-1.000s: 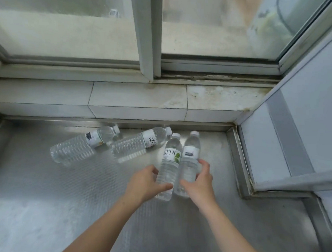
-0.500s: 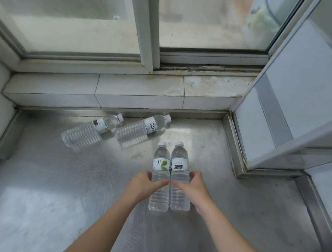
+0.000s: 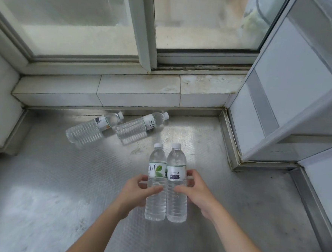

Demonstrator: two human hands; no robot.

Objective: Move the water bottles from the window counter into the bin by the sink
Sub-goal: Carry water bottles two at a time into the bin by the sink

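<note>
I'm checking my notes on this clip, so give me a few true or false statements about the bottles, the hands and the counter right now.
1. Four water bottles are in view. True.
2. The left hand holds the bottle with the green leaf label. True.
3. The right hand is empty. False: it grips the bottle with the white label, right beside the leaf-label one.
4. The two bottles near the tiled ledge stand upright. False: the left lying bottle and the right lying bottle are on their sides on the metal counter.
5. The held bottles have white caps on. True.
6. The bin is visible. False: no bin shows in this view.
</note>
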